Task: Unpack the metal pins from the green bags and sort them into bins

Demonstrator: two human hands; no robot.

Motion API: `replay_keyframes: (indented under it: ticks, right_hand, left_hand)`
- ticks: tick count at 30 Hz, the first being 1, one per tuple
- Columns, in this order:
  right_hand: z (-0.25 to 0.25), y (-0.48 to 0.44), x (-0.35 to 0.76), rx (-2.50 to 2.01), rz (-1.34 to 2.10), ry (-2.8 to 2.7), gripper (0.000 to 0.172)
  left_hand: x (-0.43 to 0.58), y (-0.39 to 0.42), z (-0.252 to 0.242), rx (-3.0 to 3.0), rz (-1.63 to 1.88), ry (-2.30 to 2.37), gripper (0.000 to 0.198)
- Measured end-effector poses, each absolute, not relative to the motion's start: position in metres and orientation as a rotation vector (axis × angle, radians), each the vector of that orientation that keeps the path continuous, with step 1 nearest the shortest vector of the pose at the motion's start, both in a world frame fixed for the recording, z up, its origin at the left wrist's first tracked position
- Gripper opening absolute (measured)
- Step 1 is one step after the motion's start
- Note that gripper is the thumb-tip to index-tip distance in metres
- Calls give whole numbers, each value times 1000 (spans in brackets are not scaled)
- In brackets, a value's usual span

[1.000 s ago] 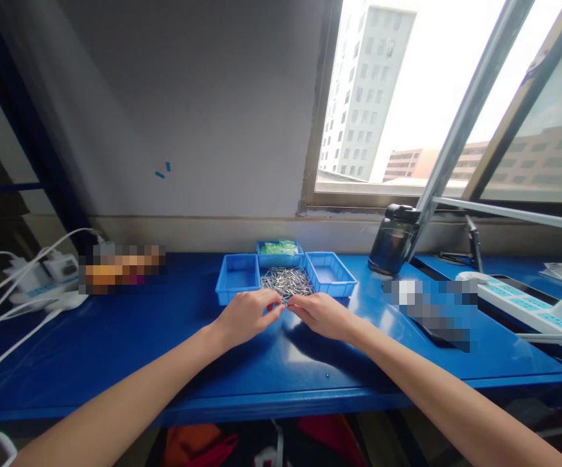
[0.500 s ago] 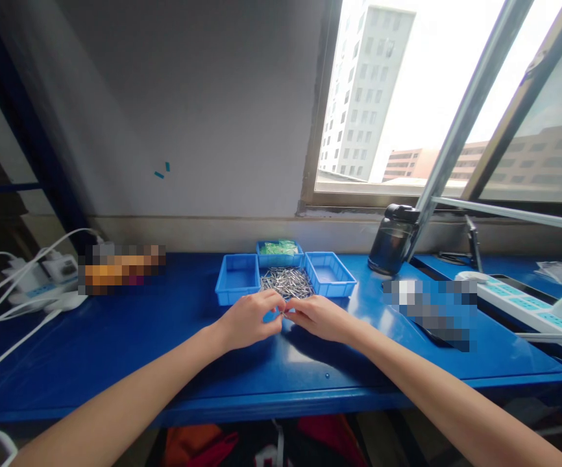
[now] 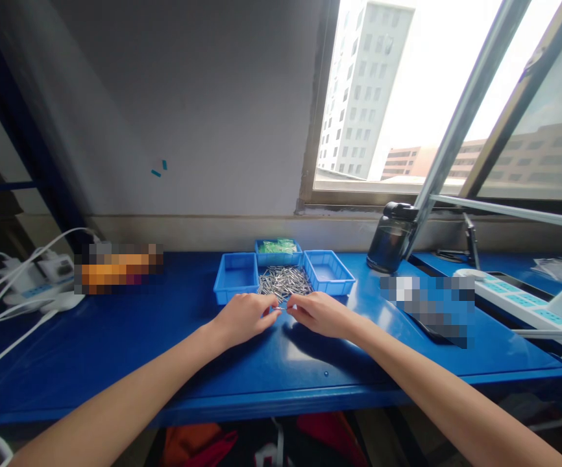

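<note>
My left hand point(image 3: 243, 317) and my right hand point(image 3: 318, 313) meet fingertip to fingertip just in front of a blue tray point(image 3: 265, 293) heaped with small metal pins point(image 3: 283, 281). Both hands are pinched, and a thin metal pin point(image 3: 278, 309) shows between their fingertips. An empty blue tray point(image 3: 235, 277) stands to the left of the pins, another empty blue tray point(image 3: 328, 273) to the right. A smaller blue tray with green pieces point(image 3: 278, 247) sits behind them.
The blue workbench point(image 3: 115, 337) runs along a grey wall and a window. A dark jar point(image 3: 389, 239) stands at the right, with a white power strip point(image 3: 519, 299) beyond it. White chargers and cables point(image 3: 28, 285) lie at the left. Blurred-out patches cover objects on both sides.
The hands have stayed together in front of the pin tray, shifting only slightly; the fingertips now hold a pin between them a little further from the tray's edge.
</note>
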State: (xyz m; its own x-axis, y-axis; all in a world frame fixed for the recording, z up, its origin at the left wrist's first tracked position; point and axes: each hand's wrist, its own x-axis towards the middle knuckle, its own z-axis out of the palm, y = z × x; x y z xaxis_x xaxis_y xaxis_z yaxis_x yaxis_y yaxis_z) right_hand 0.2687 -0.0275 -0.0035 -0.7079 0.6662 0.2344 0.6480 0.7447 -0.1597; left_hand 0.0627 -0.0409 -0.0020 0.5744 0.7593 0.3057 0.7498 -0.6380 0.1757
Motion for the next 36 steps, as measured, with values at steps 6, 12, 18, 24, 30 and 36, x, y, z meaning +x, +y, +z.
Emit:
replay_keyframes:
  ticks: [6,12,18,24,30,36]
  right_hand:
    - [-6,-26,268,-1088,70,-2634,12]
    - [-6,-27,267,-1148,100,-2612,11]
    - [-5,-28,266,-1150,108,-2627,11]
    - [-6,-27,269,-1105,66,-2635,11]
    - [-6,-27,270,-1071,24,-2652,16]
    - [-5,-28,269,-1045,38,-2669,20]
  left_hand:
    - [62,-42,-2,2768,533,1310,23]
    - [62,-41,-2,2769,518,1325,17]
    - [61,-38,-5,2775,495,1333,12]
    - [62,-39,-4,2777,521,1338,15]
    - [62,-44,3,2777,550,1326,25]
    - [62,-43,1,2774,591,1258,22]
